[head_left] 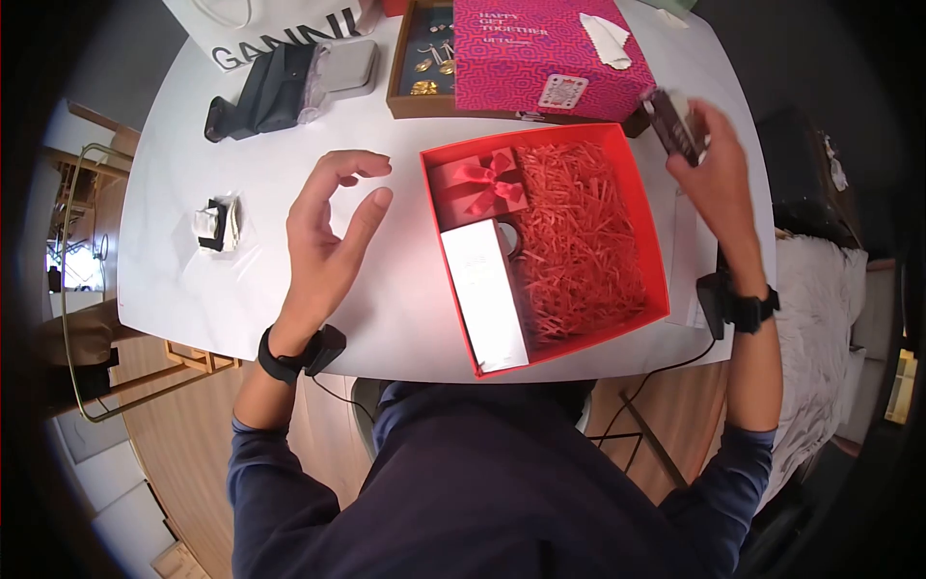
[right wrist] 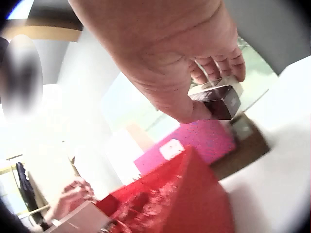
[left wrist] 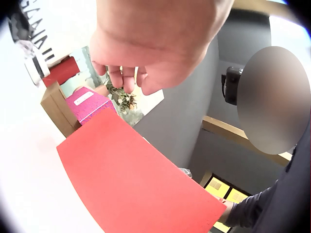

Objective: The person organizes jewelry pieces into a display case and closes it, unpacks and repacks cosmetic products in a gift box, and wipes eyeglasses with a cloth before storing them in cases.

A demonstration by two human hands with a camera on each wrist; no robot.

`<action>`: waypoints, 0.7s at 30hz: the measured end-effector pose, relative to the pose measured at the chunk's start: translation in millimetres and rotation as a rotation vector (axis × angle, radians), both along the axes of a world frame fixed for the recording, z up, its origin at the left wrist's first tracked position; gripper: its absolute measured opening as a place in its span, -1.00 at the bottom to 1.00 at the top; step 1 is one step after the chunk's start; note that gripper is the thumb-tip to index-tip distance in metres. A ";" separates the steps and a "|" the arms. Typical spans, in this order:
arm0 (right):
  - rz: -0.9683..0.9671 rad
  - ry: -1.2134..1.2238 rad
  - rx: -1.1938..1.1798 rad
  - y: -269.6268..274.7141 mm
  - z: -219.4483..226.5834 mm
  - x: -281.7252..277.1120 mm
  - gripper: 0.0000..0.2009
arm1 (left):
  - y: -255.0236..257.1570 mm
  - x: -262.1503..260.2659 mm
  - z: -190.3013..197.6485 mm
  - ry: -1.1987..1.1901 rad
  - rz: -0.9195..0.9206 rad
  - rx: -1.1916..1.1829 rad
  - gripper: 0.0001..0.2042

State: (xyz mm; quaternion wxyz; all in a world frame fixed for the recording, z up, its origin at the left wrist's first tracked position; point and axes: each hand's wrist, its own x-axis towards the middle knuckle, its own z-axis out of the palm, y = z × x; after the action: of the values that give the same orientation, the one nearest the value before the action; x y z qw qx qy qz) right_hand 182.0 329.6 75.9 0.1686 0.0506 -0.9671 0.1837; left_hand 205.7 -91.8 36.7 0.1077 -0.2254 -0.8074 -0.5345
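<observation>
My right hand (head_left: 721,183) grips a small dark box (head_left: 672,125) between thumb and fingers, above the table to the right of the red gift box (head_left: 644,217). In the right wrist view the dark box (right wrist: 226,104) has a paler side facing the fingers. My left hand (head_left: 326,227) hovers left of the gift box, its fingers loosely bent and holding nothing. Inside the gift box, red shredded paper (head_left: 584,241) fills the right part. A pink box with a red ribbon bow (head_left: 492,183) sits at its back left, a white carton (head_left: 487,299) at its front left.
Behind stand a pink patterned box (head_left: 521,72) and a brown tray (head_left: 397,82) with jewellery. A dark pouch (head_left: 275,92), a grey case (head_left: 347,68) and a white paper bag (head_left: 275,29) are at the back left. A small wrapped item (head_left: 220,224) lies at left.
</observation>
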 end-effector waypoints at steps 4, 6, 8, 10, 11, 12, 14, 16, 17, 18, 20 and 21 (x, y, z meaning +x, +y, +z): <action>0.511 0.046 -0.004 -91.9 43.6 10.6 -0.46 | 11.5 1.5 -1.4 -0.123 0.059 -0.002 -0.71; 0.595 0.108 0.092 -120.7 31.0 11.7 -0.48 | 20.3 4.5 -0.4 -0.313 0.051 0.097 -0.62; 0.668 -0.082 0.128 -140.1 22.3 10.1 -0.51 | 22.6 4.8 -1.1 -0.326 0.035 0.066 -0.55; 0.684 -0.110 0.083 -154.5 14.9 9.1 -0.51 | 26.9 6.3 0.2 -0.341 0.018 0.092 -0.54; 0.693 -0.142 0.038 -158.1 13.6 8.9 -0.51 | 26.4 6.0 1.0 -0.333 0.014 0.064 -0.53; 0.696 -0.140 0.039 -157.6 14.2 8.6 -0.51 | 25.2 3.7 -0.1 -0.330 0.017 0.065 -0.53; 0.671 0.019 0.002 -148.1 14.7 9.3 -0.50 | 22.9 -2.4 -5.2 -0.056 0.036 -0.067 -0.57; 0.562 0.000 -0.009 -114.8 45.8 12.1 -0.44 | 20.4 -1.8 -0.8 -0.057 0.039 -0.052 -0.59; 0.414 -0.085 -0.165 -88.3 58.6 14.7 -0.44 | 21.1 -0.9 0.9 -0.059 0.038 -0.035 -0.61; 0.253 -0.159 -0.312 -54.9 69.5 18.3 -0.44 | 19.8 -0.3 0.2 -0.050 0.059 -0.016 -0.64; -0.101 -0.001 -0.330 25.4 50.9 31.8 -0.37 | 16.7 0.5 1.6 -0.037 0.083 0.009 -0.63; -0.161 -0.041 -0.242 79.7 26.8 48.3 -0.29 | 14.4 0.6 2.6 -0.019 0.095 0.015 -0.65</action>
State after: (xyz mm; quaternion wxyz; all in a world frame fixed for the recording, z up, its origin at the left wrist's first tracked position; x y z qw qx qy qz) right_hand 230.3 409.3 102.6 0.1676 -0.0516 -0.9421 0.2858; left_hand 206.3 -77.4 39.4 0.1269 -0.1809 -0.8140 -0.5372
